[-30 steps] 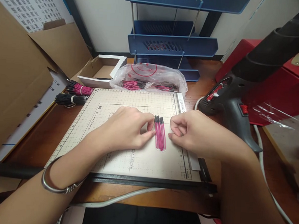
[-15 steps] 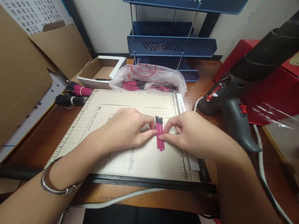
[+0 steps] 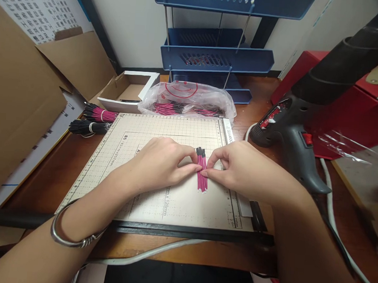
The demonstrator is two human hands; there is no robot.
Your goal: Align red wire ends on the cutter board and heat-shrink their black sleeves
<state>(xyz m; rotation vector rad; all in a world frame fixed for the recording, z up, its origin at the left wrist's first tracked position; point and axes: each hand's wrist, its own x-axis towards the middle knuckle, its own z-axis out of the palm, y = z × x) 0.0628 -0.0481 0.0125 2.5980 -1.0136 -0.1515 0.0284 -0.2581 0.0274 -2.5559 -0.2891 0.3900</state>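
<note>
Wires (image 3: pixel 202 181), pink, thin, black-tipped, seem light, bendy; hold mid-length, towards cream board's (image 3: pixel 191 210) right edge, where narrow left hand (image 3: pixel 162 161) and right hand (image 3: pixel 240 168) touch, grip unclear.

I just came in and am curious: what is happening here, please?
A person is handling a bunch of black-ended pink wires on a gridded board. The left hand and right hand meet it from opposite sides, each grip at its edge. Its silvery tips point towards the person. Behind the board, a plastic bag holds similar wires.
</note>
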